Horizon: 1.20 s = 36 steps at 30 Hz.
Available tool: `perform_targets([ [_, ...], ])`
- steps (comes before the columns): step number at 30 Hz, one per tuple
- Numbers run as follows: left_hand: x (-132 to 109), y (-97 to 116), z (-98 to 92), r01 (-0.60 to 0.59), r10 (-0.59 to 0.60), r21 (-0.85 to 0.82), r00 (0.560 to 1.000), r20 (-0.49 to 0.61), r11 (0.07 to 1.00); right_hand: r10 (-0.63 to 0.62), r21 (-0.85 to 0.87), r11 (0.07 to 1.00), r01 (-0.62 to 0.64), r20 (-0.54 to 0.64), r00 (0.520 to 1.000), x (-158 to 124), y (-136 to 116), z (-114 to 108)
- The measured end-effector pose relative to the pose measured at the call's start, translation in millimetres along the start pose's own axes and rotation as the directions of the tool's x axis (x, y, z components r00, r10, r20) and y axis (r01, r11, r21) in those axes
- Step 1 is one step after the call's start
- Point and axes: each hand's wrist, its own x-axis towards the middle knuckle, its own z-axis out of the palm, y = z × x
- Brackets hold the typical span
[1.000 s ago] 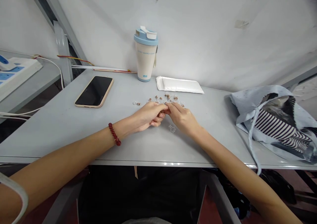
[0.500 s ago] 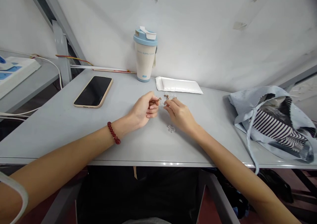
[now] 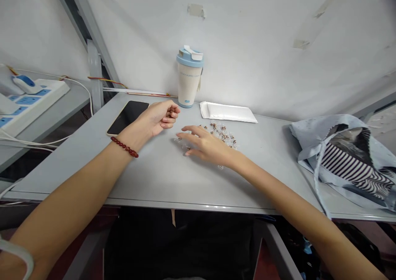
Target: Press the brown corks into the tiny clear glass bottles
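Observation:
My left hand (image 3: 156, 118), with a red bead bracelet (image 3: 124, 147) at the wrist, hovers beside the black phone (image 3: 127, 116) with its fingers curled in; whatever they hold is hidden. My right hand (image 3: 204, 144) lies low over the grey table (image 3: 154, 172), fingers stretched out toward the left. Its fingertips reach a small clear piece (image 3: 180, 140). Just behind it lies a scatter of several small clear and brown beads (image 3: 223, 132).
A cream shaker cup with a blue lid (image 3: 189, 77) stands at the wall. A white padded pouch (image 3: 227, 111) lies beside it. A light blue bag with striped cloth (image 3: 346, 156) sits at the right. A white power strip (image 3: 24, 104) rests on the left shelf.
My hands have parted. The left hand moved left and back toward the phone with fingers curled. The right hand spread out and reached left across the table. The camera tilted slightly.

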Motion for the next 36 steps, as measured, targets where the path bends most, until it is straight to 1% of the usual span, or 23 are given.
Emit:
perform_targets([
  [3,2,0,-4.7,-0.02,0.02,0.02,1.0,-0.016,1.0,-0.037,0.002,0.999,0.037,0.139,0.99,22,-1,3],
  [5,3,-1,-6.1,-0.033,0.033,0.016,0.999,-0.019,0.999,-0.041,0.062,0.998,0.031,0.165,0.985,27,3,9],
  [8,3,-3,-5.3,-0.039,0.039,0.012,0.999,0.003,0.999,-0.006,0.171,0.985,-0.008,0.082,0.997,23,10,18],
  [11,2,-7,-1.7,-0.043,0.04,0.055,0.998,0.053,0.998,0.045,0.219,0.975,-0.046,0.012,0.999,14,14,23],
  [15,2,-15,2.9,-0.022,0.006,0.137,0.993,0.12,0.99,0.096,0.218,0.972,-0.089,-0.021,0.995,7,21,20],
  [17,4,-19,4.2,-0.003,-0.024,0.179,0.988,0.15,0.984,0.149,0.255,0.958,-0.13,-0.057,0.987,4,25,18],
  [19,5,-24,5.5,0.018,-0.058,0.245,0.986,0.157,0.969,0.243,0.346,0.916,-0.203,-0.078,0.967,1,27,15],
  [20,6,-26,6.5,0.032,-0.078,0.282,0.985,0.155,0.959,0.302,0.404,0.881,-0.246,-0.081,0.95,1,27,14],
  [22,5,-30,9.8,0.065,-0.122,0.341,0.981,0.148,0.938,0.428,0.536,0.783,-0.317,-0.093,0.899,0,26,11],
  [23,4,-32,12.3,0.078,-0.139,0.354,0.979,0.152,0.932,0.489,0.6,0.725,-0.337,-0.104,0.866,-1,25,9],
  [25,0,-35,18.8,0.075,-0.146,0.336,0.971,0.19,0.939,0.58,0.702,0.626,-0.339,-0.129,0.804,0,22,7],
  [26,-2,-37,22.4,0.06,-0.133,0.306,0.966,0.221,0.95,0.602,0.735,0.596,-0.324,-0.141,0.786,0,20,6],
  [27,-4,-40,26.0,0.043,-0.113,0.264,0.96,0.256,0.963,0.606,0.752,0.584,-0.307,-0.152,0.781,0,18,5],
  [29,-6,-45,31.8,0.015,-0.073,0.201,0.956,0.283,0.979,0.588,0.745,0.606,-0.28,-0.181,0.788,0,15,4],
  [31,-6,-49,35.1,-0.016,-0.035,0.179,0.959,0.281,0.984,0.572,0.723,0.636,-0.27,-0.208,0.793,1,13,3],
  [32,-6,-50,35.7,-0.032,-0.02,0.18,0.96,0.279,0.983,0.574,0.723,0.636,-0.27,-0.209,0.792,1,12,3],
  [34,-6,-51,35.7,-0.06,0.002,0.196,0.959,0.282,0.979,0.596,0.762,0.585,-0.277,-0.174,0.784,1,12,1],
  [36,-6,-52,35.0,-0.077,0.007,0.228,0.956,0.294,0.971,0.631,0.814,0.497,-0.301,-0.101,0.769,1,14,-2],
])
